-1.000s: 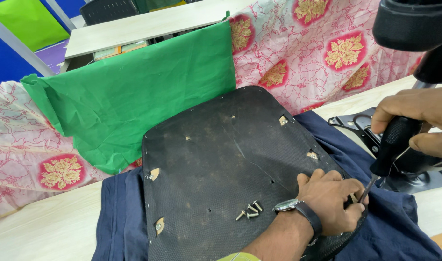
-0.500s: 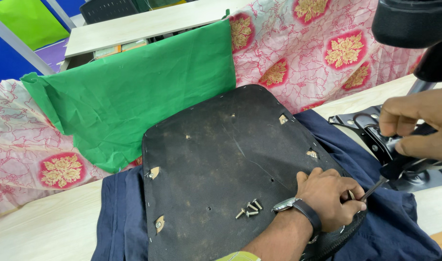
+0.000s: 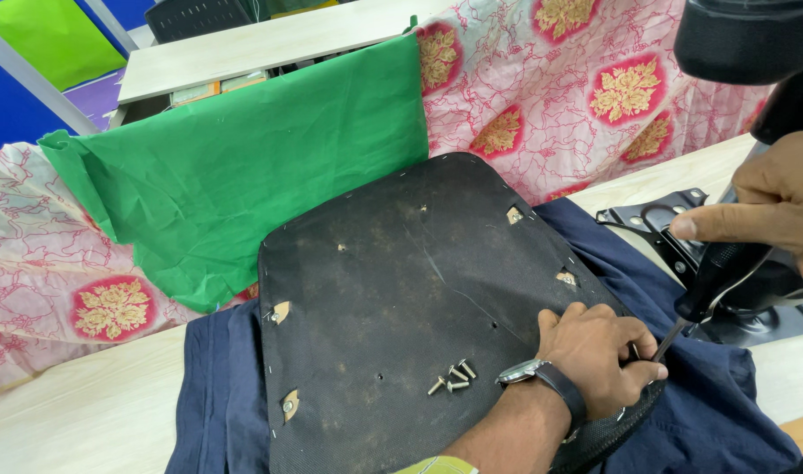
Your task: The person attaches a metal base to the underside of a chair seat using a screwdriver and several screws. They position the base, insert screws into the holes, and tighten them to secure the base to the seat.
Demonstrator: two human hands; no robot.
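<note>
Fingers [image 3: 713, 224] of the right hand [image 3: 774, 206] are closed on the black handle of a screwdriver [image 3: 722, 276], with the index finger laid straight along its top. Fingers of the left hand [image 3: 599, 355] are curled tight at the near right edge of the seat, around the lower end of the tool's shaft. The tip itself is hidden, so what it bears on cannot be told.

Scene, by size:
- A light wooden table [image 3: 86, 421] is draped at the back with a pink floral cloth [image 3: 577, 96] and a green cloth [image 3: 243, 175].
- A navy cloth [image 3: 717, 412] is spread under the work.
- A black chair seat [image 3: 401, 290] is laid underside up on the navy cloth, tilted against the green cloth.
- A black metal bracket [image 3: 656, 224] is lying on the table just beside the seat, behind the screwdriver.
- A wristwatch [image 3: 529, 373] is worn on the left wrist.
- Several loose screws [image 3: 451, 379] are gathered on the seat, near that wrist.

Change noted: over the last second the right hand has been shifted up the handle, from a low full fist to a higher hold. The left hand and the screws are unmoved, so the work is judged to be held at the same edge point.

Pose: the right forearm comes in from the upper right and the left from below, wrist resting on the seat.
</note>
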